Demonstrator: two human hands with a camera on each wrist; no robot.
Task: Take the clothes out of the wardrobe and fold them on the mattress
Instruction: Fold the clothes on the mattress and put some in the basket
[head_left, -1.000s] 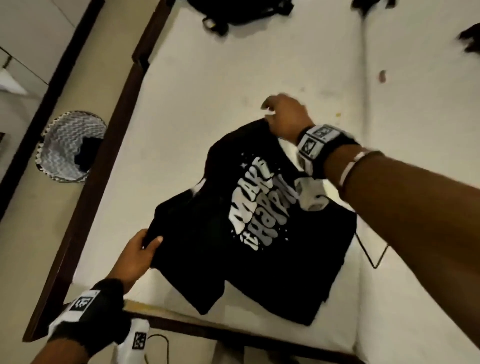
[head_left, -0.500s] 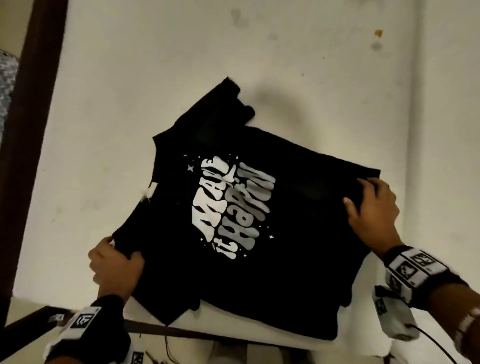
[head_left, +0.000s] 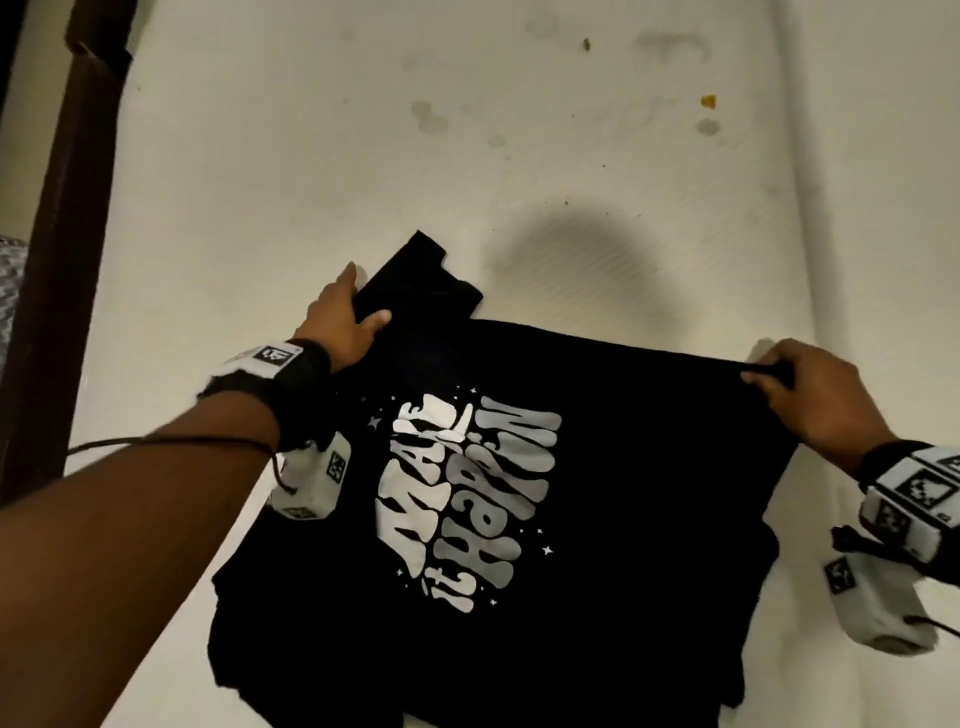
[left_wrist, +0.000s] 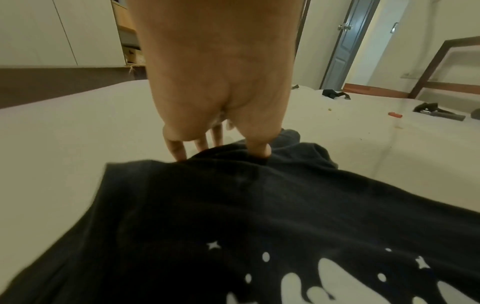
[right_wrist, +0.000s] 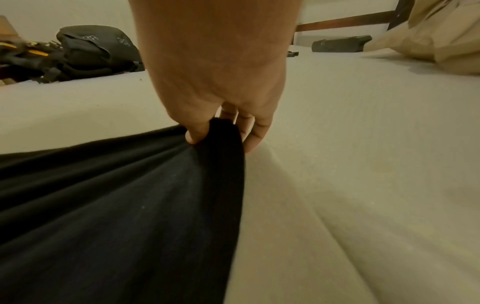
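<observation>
Two bare hands hold a black T-shirt (head_left: 597, 467) with white lettering, spread print-up on a pale mattress (head_left: 519, 156). At its far left, the left hand (head_left: 340, 322) grips a sleeve, thumb on top and fingers curled under the fabric. At the far right corner, the right hand (head_left: 815, 400) pinches the hem between thumb and fingers, pulling that edge taut.

Left hand (head_left: 340, 319) and right hand (head_left: 810, 397) both pinching.

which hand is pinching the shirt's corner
The right hand pinches the corner of the black T-shirt. The left hand grips its sleeve instead.
</observation>
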